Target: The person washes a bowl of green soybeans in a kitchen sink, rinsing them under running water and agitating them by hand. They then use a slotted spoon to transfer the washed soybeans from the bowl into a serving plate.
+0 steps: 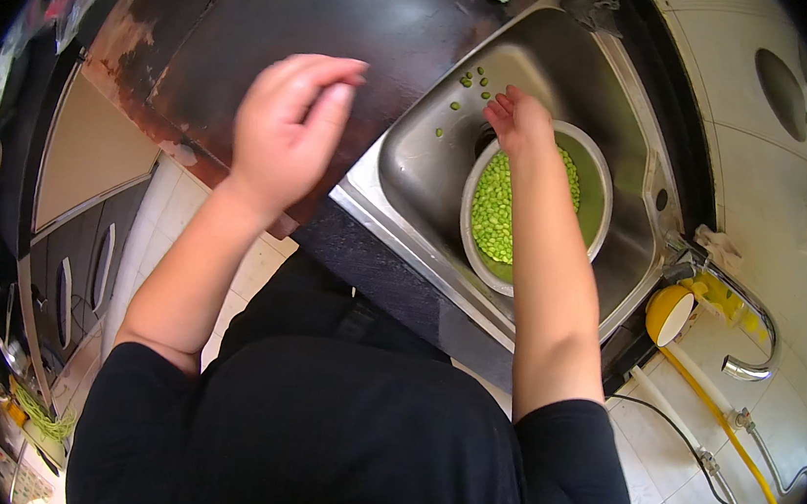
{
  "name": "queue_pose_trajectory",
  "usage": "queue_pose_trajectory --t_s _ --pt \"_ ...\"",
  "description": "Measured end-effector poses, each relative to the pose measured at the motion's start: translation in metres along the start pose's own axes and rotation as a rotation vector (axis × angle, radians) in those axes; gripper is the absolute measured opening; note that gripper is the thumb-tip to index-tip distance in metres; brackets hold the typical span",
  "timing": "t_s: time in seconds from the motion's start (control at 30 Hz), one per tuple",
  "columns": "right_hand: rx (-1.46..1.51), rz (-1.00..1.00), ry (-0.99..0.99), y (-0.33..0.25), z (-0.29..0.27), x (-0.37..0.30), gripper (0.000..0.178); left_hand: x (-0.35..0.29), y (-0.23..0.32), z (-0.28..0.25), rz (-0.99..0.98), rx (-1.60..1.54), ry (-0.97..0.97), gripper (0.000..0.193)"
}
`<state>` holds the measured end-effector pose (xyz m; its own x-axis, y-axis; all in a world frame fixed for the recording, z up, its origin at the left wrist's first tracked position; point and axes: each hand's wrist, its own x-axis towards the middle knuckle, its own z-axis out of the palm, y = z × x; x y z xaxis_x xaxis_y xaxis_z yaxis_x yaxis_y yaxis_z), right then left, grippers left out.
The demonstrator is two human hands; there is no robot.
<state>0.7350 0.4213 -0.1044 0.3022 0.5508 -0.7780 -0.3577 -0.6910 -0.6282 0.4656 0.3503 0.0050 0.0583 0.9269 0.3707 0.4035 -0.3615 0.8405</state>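
Head view: left hand (294, 127) curls, right hand (518, 122) reaches across bowl (595, 186).

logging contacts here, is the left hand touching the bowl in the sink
Apart. The head view shows it plainly: the left hand is over the dark counter, with the rim of the sink showing between it and the bowl.
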Motion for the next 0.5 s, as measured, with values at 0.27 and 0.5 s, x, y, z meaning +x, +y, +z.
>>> queue_pose_trajectory --t_s 0.27,0.5 --pt "-0.453 -0.054 0.084 0.026 0.031 0.091 0.040 -0.026 -0.030 -0.035 -0.011 0.281 0.077 0.017" --pt "-1.099 -0.794 0.074 0.076 0.005 0.205 0.043 -0.026 -0.038 -0.035 0.076 0.284 0.051 0.013"
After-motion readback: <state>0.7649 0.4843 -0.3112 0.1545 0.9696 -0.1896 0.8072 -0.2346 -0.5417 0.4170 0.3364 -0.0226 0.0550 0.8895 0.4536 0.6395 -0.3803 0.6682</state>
